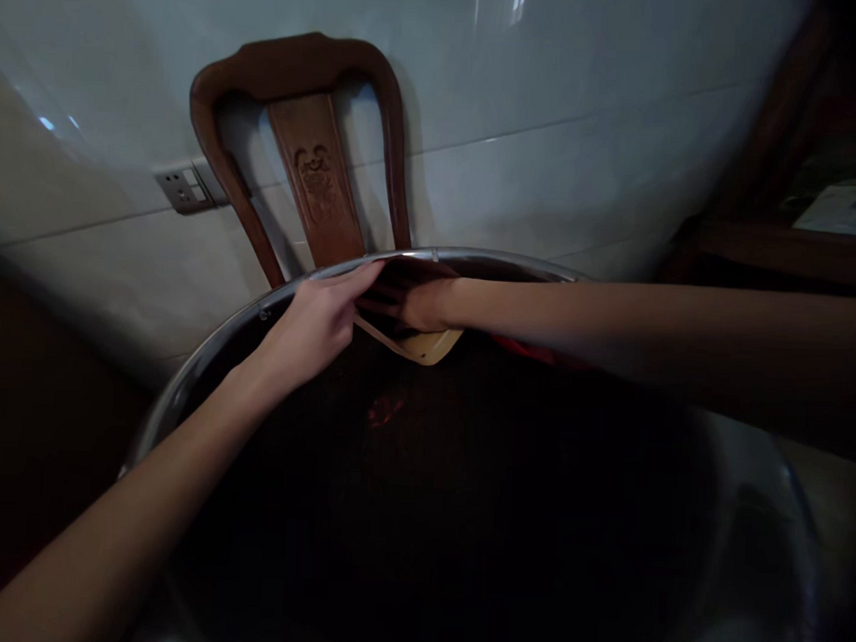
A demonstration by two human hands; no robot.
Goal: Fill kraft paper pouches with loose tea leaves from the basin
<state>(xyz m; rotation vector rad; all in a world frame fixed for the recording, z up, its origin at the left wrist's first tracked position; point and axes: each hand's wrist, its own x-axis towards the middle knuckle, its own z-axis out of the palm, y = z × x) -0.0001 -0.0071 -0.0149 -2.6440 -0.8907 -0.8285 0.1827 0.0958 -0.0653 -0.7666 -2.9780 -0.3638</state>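
Observation:
My left hand [319, 322] is closed on the left edge of a shallow tan container [431, 346], thumb stretched along its top. The container is tilted, and its near corner catches the light. Inside it lies my right hand [418, 302], reaching in from the right with fingers spread; the fingertips fade into shadow. Whatever the right fingers touch in there is too dark to make out. Both hands are at the far side of a dark round surface [464, 491] with a shiny metal rim [209, 346].
A carved wooden chair [318, 158] stands behind the rim, against a tiled wall [531, 175] with a socket plate [184, 189]. Something red [539, 351] shows under my right forearm. Dark wooden furniture [774, 249] stands at right, with a pale item [843, 206] on it.

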